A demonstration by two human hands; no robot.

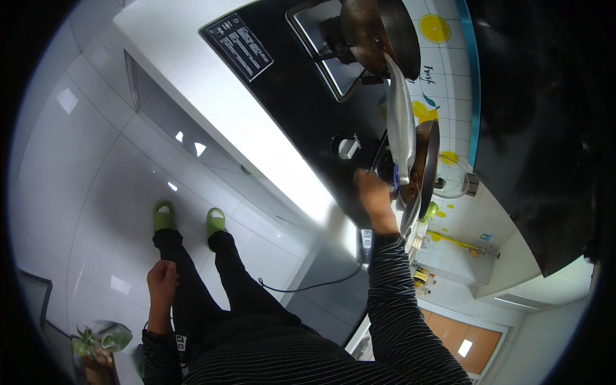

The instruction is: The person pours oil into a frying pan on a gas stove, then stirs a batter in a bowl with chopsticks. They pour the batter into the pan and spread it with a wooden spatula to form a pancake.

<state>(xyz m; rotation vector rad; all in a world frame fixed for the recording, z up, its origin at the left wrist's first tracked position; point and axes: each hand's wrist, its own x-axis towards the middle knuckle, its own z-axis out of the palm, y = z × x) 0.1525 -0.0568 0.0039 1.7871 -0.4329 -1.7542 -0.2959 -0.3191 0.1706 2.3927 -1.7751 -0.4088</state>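
My right hand [376, 200] reaches over the black gas cooktop [289, 96], close to the front of a burner with a bluish glow [396, 176]. Its fingers curl down toward the cooktop surface, and whatever lies under them is hidden. A silver control knob [348, 149] sits a little beyond the fingertips. Beside the hand, a dark wok [428, 160] rests over the glowing burner, its metal handle [411, 215] pointing back past my wrist. My left hand [162, 282] hangs low by my side, fingers curled in with nothing visible in them.
Another wok [372, 38] stands on the far burner, its long silver handle [402, 115] stretching toward the nearer wok. A white counter edge [256, 141] runs along the cooktop. A glass lid [454, 179] leans by the tiled wall. A bag of greens [102, 340] lies lower left.
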